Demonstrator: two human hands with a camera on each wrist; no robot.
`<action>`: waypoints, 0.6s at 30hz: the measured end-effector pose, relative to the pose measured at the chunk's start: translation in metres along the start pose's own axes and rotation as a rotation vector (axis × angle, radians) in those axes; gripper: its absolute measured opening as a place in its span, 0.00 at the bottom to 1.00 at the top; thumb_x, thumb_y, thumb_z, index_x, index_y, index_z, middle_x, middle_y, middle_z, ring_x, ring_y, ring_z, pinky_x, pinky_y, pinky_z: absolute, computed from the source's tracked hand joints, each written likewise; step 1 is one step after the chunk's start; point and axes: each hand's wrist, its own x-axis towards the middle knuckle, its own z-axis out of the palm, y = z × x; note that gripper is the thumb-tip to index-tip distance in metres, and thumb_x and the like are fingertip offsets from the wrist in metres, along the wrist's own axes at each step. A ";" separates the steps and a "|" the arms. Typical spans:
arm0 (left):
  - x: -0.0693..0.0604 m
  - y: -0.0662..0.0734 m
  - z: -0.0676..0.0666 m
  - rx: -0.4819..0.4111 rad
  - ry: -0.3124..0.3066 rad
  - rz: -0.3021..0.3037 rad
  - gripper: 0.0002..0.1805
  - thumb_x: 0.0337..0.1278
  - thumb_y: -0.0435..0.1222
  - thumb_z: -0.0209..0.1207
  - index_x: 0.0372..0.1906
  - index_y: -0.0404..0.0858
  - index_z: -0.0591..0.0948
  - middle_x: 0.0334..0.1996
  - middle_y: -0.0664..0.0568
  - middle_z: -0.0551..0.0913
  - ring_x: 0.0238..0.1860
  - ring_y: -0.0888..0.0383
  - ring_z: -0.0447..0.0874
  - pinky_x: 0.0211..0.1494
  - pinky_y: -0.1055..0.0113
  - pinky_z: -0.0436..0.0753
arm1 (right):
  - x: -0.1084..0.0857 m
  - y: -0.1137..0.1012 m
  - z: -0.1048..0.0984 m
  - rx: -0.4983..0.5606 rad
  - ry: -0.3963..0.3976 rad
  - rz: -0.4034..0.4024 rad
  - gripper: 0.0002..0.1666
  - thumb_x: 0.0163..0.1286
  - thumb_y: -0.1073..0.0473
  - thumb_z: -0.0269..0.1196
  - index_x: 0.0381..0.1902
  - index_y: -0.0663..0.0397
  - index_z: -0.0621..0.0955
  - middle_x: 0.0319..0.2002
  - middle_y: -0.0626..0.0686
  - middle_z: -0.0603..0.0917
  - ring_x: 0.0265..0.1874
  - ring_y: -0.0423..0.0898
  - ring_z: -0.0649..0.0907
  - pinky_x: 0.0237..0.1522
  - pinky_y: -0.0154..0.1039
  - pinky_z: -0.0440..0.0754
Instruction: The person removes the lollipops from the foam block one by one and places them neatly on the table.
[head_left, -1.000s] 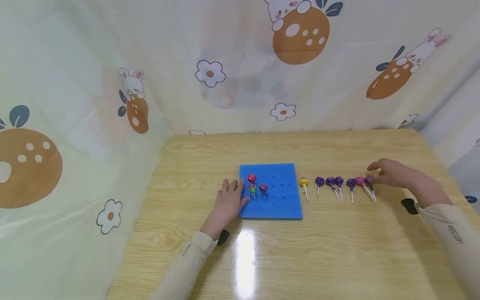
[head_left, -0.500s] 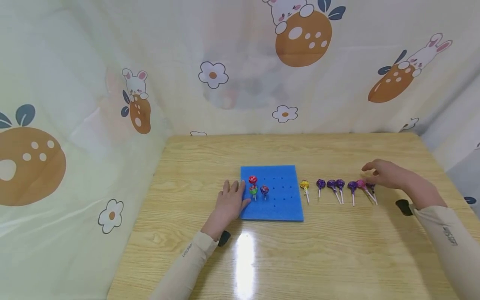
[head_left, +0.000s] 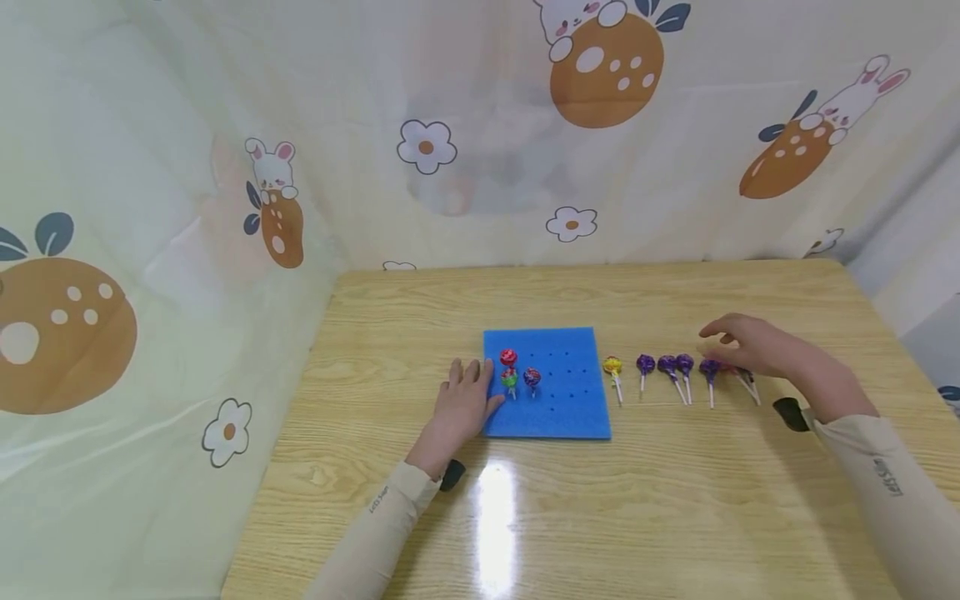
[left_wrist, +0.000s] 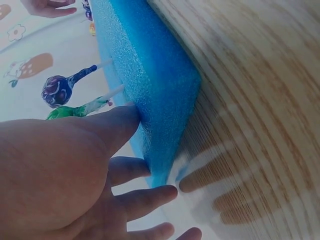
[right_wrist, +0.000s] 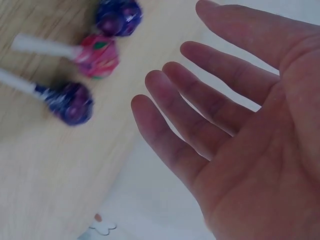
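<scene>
My left hand [head_left: 459, 407] lies along the left edge of a blue foam board [head_left: 525, 423], thumb on its top and fingers fairly straight. Upright in the board stand a red lollipop [head_left: 508, 357], a green lollipop [head_left: 510, 379] and a dark blue and red lollipop [head_left: 532, 378]. My right hand [head_left: 761, 347] hovers over the right end of a row of lollipops. Its fingers are spread and hold nothing. Close to it in the right wrist view lie a pink lollipop [right_wrist: 98, 56] and a purple lollipop [right_wrist: 75, 104]; the hand partly covers these in the head view.
A yellow lollipop [head_left: 612, 366] lies just right of the board. Between it and my right hand are several purple lollipops, one a purple lollipop [head_left: 646, 364]. Small holes dot the board. A patterned curtain [head_left: 480, 192] hangs behind the wooden table [head_left: 637, 517].
My right hand has moved left along the row, from above the end purple lollipop to over the pink one. The left hand stays at the board's edge.
</scene>
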 end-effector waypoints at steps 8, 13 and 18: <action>-0.001 0.000 0.000 -0.007 -0.011 0.000 0.36 0.75 0.53 0.49 0.79 0.41 0.59 0.76 0.39 0.62 0.78 0.34 0.51 0.73 0.40 0.67 | 0.007 -0.022 0.004 0.018 0.008 -0.014 0.25 0.73 0.58 0.63 0.60 0.71 0.77 0.60 0.75 0.75 0.53 0.69 0.81 0.51 0.61 0.81; -0.001 -0.002 -0.001 -0.005 -0.002 0.004 0.36 0.75 0.53 0.49 0.79 0.40 0.59 0.76 0.39 0.62 0.78 0.34 0.51 0.73 0.40 0.67 | 0.013 -0.039 0.010 0.026 0.006 -0.033 0.25 0.74 0.58 0.62 0.62 0.70 0.76 0.60 0.74 0.74 0.54 0.68 0.80 0.52 0.62 0.80; 0.001 -0.002 0.001 -0.008 0.003 0.008 0.36 0.75 0.53 0.49 0.79 0.40 0.59 0.76 0.39 0.62 0.78 0.34 0.52 0.73 0.40 0.67 | 0.016 -0.055 0.014 0.022 0.003 -0.041 0.25 0.74 0.57 0.62 0.62 0.69 0.76 0.61 0.73 0.74 0.55 0.68 0.80 0.52 0.62 0.80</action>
